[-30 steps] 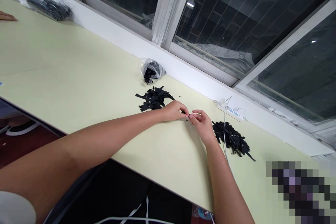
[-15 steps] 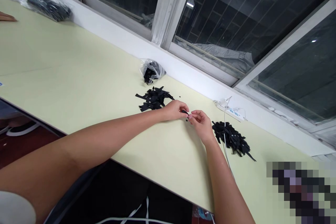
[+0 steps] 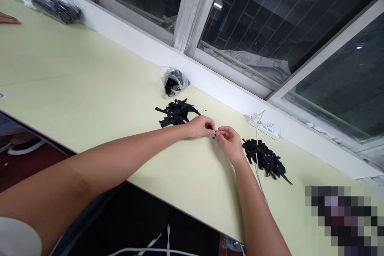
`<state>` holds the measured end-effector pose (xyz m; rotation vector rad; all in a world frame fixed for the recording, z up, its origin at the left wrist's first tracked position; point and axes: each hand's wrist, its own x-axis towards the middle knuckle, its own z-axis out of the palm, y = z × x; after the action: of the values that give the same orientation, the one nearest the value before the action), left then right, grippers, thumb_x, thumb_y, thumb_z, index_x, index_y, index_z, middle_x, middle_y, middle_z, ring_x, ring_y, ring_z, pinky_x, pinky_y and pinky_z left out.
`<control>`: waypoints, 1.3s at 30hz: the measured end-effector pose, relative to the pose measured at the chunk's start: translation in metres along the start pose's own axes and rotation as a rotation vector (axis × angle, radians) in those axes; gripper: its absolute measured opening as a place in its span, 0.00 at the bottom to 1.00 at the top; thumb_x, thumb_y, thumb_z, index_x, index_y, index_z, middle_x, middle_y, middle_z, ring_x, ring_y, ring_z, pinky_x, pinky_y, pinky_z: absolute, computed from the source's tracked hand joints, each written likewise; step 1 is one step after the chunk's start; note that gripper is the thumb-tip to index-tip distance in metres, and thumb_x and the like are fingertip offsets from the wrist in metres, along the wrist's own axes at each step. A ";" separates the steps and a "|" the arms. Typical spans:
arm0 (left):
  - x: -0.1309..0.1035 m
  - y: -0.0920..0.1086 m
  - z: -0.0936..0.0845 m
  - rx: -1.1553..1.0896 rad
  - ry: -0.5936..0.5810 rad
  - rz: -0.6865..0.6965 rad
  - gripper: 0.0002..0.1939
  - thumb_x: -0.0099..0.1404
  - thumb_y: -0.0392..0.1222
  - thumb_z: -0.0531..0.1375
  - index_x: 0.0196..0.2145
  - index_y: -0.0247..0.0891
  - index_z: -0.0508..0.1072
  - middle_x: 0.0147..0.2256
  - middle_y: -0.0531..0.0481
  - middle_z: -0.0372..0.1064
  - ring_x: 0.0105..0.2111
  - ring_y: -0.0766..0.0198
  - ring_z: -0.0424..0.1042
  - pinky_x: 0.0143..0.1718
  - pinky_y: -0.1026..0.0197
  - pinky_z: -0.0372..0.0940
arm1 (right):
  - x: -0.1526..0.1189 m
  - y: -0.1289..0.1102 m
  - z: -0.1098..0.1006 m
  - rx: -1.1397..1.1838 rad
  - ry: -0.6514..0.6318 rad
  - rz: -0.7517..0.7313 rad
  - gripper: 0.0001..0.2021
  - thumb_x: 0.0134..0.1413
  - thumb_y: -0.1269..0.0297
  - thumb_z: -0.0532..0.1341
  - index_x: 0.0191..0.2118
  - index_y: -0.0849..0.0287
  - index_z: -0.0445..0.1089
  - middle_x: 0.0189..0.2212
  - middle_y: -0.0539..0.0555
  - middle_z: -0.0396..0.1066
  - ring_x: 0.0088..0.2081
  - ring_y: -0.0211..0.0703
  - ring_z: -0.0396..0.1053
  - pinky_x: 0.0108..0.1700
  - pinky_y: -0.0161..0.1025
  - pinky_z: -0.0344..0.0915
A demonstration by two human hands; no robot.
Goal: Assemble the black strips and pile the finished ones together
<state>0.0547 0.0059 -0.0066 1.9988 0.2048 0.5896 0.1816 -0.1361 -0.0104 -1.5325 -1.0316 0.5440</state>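
Observation:
Between my two hands is a small black fabric strip (image 3: pixel 211 128), mostly covered by the fingers. My left hand (image 3: pixel 200 126) pinches it from the left. Fingertips of my right hand (image 3: pixel 230 141) close on its right end, almost touching the left ones. A tiny black piece (image 3: pixel 213 137) lies on the table just below the fingertips. Behind my left hand spreads a loose pile of black strips (image 3: pixel 177 111). To the right of my right hand lies another pile of black strips (image 3: pixel 265 158), some with small light spots.
A clear plastic bag (image 3: pixel 174 81) of black pieces stands near the wall. Beside the right pile are a white power strip (image 3: pixel 264 126) and a white cable (image 3: pixel 257 164) crossing that pile. A larger bag (image 3: pixel 57 9) lies far left, near another person's hand (image 3: pixel 8 19).
Both hands stay in almost the same place. The black strip between the fingers shows at a slightly different angle.

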 end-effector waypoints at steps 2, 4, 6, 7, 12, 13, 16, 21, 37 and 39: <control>-0.001 0.000 0.000 0.013 -0.002 -0.007 0.08 0.56 0.40 0.64 0.34 0.34 0.76 0.32 0.49 0.75 0.32 0.64 0.71 0.34 0.62 0.62 | 0.000 0.000 0.000 0.004 0.002 0.002 0.20 0.45 0.50 0.70 0.40 0.56 0.69 0.33 0.54 0.75 0.34 0.43 0.73 0.37 0.41 0.69; -0.001 0.000 0.000 0.025 0.002 -0.007 0.08 0.57 0.40 0.63 0.34 0.34 0.76 0.33 0.49 0.75 0.33 0.63 0.72 0.35 0.62 0.63 | 0.001 0.000 0.000 0.001 0.005 -0.003 0.20 0.46 0.50 0.70 0.39 0.57 0.69 0.33 0.54 0.75 0.33 0.42 0.72 0.36 0.41 0.69; -0.002 0.001 0.001 0.028 0.002 0.000 0.07 0.57 0.39 0.63 0.34 0.34 0.75 0.34 0.48 0.75 0.34 0.63 0.72 0.35 0.62 0.63 | 0.001 0.000 0.000 -0.006 0.011 -0.013 0.19 0.46 0.50 0.70 0.39 0.57 0.69 0.32 0.54 0.74 0.33 0.42 0.72 0.36 0.41 0.69; -0.002 0.001 0.001 0.027 0.003 0.004 0.07 0.58 0.39 0.62 0.34 0.34 0.75 0.34 0.48 0.75 0.35 0.63 0.73 0.36 0.62 0.63 | 0.001 0.000 0.000 -0.008 0.014 -0.017 0.20 0.46 0.50 0.70 0.39 0.57 0.69 0.32 0.53 0.74 0.32 0.42 0.72 0.35 0.41 0.69; -0.001 0.002 0.003 0.017 0.024 0.014 0.04 0.58 0.36 0.62 0.33 0.35 0.73 0.32 0.50 0.74 0.33 0.64 0.72 0.34 0.63 0.63 | 0.001 0.000 0.001 -0.025 0.032 -0.021 0.20 0.46 0.49 0.69 0.39 0.56 0.68 0.31 0.52 0.72 0.31 0.41 0.71 0.36 0.41 0.69; -0.001 0.002 0.003 0.020 0.032 0.017 0.04 0.57 0.36 0.62 0.32 0.35 0.73 0.31 0.50 0.74 0.32 0.64 0.72 0.33 0.63 0.63 | 0.001 0.000 0.001 -0.026 0.034 -0.021 0.19 0.46 0.49 0.69 0.38 0.56 0.68 0.31 0.52 0.72 0.31 0.41 0.71 0.36 0.41 0.69; -0.001 0.003 0.004 0.042 0.054 0.019 0.03 0.57 0.36 0.62 0.32 0.35 0.73 0.30 0.51 0.73 0.31 0.65 0.70 0.32 0.63 0.62 | 0.001 0.000 0.002 -0.023 0.039 -0.025 0.18 0.46 0.50 0.68 0.38 0.56 0.67 0.30 0.51 0.71 0.30 0.40 0.70 0.36 0.40 0.68; -0.001 0.003 0.005 0.068 0.077 0.015 0.04 0.57 0.35 0.61 0.33 0.35 0.74 0.30 0.52 0.73 0.30 0.66 0.69 0.32 0.63 0.62 | 0.001 -0.001 0.003 -0.036 0.051 -0.043 0.18 0.46 0.51 0.68 0.37 0.56 0.67 0.30 0.51 0.71 0.30 0.40 0.69 0.34 0.40 0.67; 0.004 0.000 0.001 -0.114 0.032 0.011 0.06 0.54 0.38 0.65 0.31 0.33 0.77 0.29 0.49 0.75 0.29 0.66 0.69 0.32 0.63 0.62 | 0.000 -0.003 -0.001 -0.050 0.047 -0.052 0.18 0.48 0.50 0.68 0.39 0.56 0.68 0.30 0.52 0.72 0.30 0.41 0.69 0.35 0.40 0.68; 0.004 0.000 0.002 -0.107 0.036 0.016 0.06 0.55 0.37 0.65 0.32 0.33 0.77 0.29 0.49 0.75 0.30 0.66 0.70 0.32 0.63 0.62 | 0.000 -0.003 -0.001 -0.049 0.055 -0.056 0.17 0.47 0.51 0.68 0.38 0.56 0.68 0.30 0.51 0.71 0.29 0.40 0.68 0.34 0.40 0.67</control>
<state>0.0587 0.0061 -0.0060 1.8890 0.1755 0.6348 0.1816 -0.1369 -0.0073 -1.5479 -1.0489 0.4377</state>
